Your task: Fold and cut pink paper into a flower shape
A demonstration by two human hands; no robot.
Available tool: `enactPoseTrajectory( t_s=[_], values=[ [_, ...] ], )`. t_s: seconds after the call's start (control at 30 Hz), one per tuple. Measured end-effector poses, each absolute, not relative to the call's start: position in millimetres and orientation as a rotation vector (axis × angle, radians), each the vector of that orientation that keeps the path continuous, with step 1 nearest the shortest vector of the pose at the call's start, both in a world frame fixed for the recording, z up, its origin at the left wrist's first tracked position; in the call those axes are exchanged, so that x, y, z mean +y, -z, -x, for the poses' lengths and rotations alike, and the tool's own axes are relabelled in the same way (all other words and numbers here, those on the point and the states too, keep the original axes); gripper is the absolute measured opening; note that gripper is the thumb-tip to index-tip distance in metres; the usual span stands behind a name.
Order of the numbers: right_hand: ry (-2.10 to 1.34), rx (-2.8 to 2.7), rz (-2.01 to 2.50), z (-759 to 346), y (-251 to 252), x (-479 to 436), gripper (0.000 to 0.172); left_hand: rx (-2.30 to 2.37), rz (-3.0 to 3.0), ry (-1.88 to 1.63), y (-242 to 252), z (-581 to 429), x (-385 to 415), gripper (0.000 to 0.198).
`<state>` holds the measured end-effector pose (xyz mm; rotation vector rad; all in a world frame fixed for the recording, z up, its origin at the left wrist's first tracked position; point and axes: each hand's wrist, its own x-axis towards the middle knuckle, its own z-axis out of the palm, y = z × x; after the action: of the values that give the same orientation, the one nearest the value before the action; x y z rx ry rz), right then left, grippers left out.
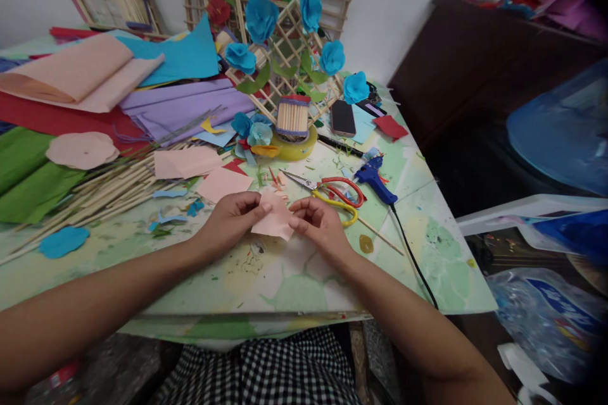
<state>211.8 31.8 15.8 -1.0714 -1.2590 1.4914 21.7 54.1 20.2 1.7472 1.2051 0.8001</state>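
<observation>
Left grip (231, 216) and right grip (323, 226) pinch squarish pink paper (274, 218), one corner toward lap (270, 370).

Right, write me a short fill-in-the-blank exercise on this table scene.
1. The small pink paper is held between the left hand and the ____ hand.
2. The scissors have one red handle loop and one ____ loop.
3. The glue gun has a ____ body.
4. Its cord is ____.

Missing words: right; yellow; blue; black.

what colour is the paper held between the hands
The paper is pale peach-pink; it shows best in the head view, the only one here.
</observation>
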Motion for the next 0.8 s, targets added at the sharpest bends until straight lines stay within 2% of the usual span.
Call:
enactPoseTrajectory(
  t_s=[0.47,0.63,0.8],
  values=[
    [-1.449,-1.429,0.974,-205.9,-7.1,30.4,0.029,1.188,-1.721,-0.756,-18.8,-27.0,49.1,0.025],
    [-1.435,-1.402,1.005,-202.3,-6.2,28.4,0.017,1.047,-1.526,-0.745,-19.8,-30.2,47.3,0.026],
    [-1.286,-1.360,1.153,-200.2,-5.2,27.6,0.031,1.017,-1.352,-0.659,-21.7,-33.1,43.2,0.026]
  ],
)
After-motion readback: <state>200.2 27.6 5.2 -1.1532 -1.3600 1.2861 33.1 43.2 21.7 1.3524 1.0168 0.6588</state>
